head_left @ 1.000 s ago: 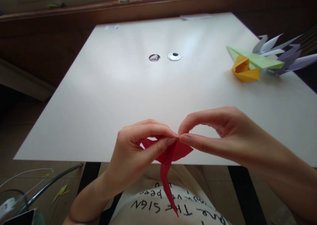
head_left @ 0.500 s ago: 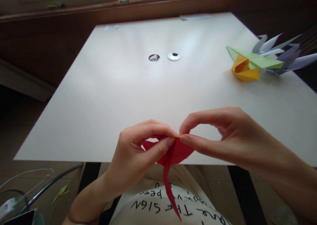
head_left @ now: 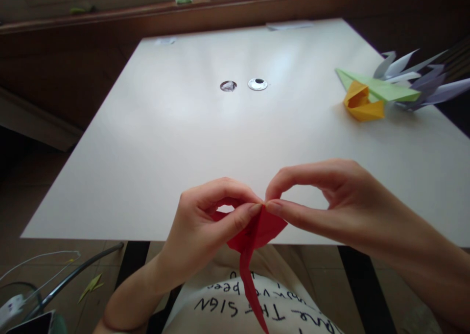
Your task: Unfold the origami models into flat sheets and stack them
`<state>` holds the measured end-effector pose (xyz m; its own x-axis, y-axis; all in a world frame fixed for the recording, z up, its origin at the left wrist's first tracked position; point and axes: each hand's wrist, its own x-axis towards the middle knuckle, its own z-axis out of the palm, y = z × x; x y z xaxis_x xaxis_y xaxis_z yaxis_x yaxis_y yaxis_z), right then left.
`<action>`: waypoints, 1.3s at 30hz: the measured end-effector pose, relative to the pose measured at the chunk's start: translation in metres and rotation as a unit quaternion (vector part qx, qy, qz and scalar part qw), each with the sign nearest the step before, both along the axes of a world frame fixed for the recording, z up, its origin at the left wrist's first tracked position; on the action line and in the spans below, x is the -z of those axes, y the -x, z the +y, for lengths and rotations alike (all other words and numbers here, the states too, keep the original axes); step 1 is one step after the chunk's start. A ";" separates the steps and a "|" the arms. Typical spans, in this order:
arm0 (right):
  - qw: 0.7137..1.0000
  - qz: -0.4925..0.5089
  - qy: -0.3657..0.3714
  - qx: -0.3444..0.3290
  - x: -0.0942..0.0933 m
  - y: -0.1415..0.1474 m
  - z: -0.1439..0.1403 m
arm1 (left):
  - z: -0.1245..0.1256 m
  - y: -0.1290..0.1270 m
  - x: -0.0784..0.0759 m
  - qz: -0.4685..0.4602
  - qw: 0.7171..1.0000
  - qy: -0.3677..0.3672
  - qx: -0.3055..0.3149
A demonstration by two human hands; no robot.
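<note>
A red folded-paper origami piece [head_left: 270,226] hangs between my hands at the near edge of the white table [head_left: 176,143]. Its long narrow point droops down over my lap. My left hand [head_left: 213,216] pinches its upper edge between thumb and forefinger, with part of the paper hidden behind the thumb. Right beside that grip, the thumb and forefinger of my right hand [head_left: 312,192] are pinched at the top of the paper, the two sets of fingertips nearly touching.
At the right lie a yellow folded-paper piece [head_left: 363,104], a green one [head_left: 382,86] and white and purple paper cranes [head_left: 429,84]. Two round table holes [head_left: 228,85] sit farther back, one with a shiny cap [head_left: 258,83]. A cable [head_left: 81,270] runs at the lower left.
The red paper has tilted slightly, its drooping point shifting a little left and down. My left fingers have moved slightly; both hands keep their pinch.
</note>
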<state>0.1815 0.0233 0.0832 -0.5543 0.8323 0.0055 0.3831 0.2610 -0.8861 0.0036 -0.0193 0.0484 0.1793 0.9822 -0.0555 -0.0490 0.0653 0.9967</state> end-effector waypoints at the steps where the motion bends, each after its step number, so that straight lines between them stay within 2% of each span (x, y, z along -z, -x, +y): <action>1: 1.000 0.001 0.002 -0.002 0.000 0.000 0.000 | 0.000 0.000 0.000 0.001 1.000 -0.001 0.000; 13: 1.000 -0.007 0.012 -0.010 -0.003 0.000 0.000 | 0.000 0.000 0.000 -0.011 1.000 0.003 0.006; 39: 0.999 -0.035 -0.024 -0.009 -0.005 0.001 0.000 | 0.007 0.002 0.001 -0.038 0.998 0.046 0.034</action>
<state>0.1808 0.0235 0.0879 -0.5699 0.8217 0.0053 0.4386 0.3097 -0.8436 0.0016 -0.0124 0.0471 0.2523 0.9592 -0.1280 -0.1173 0.1616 0.9799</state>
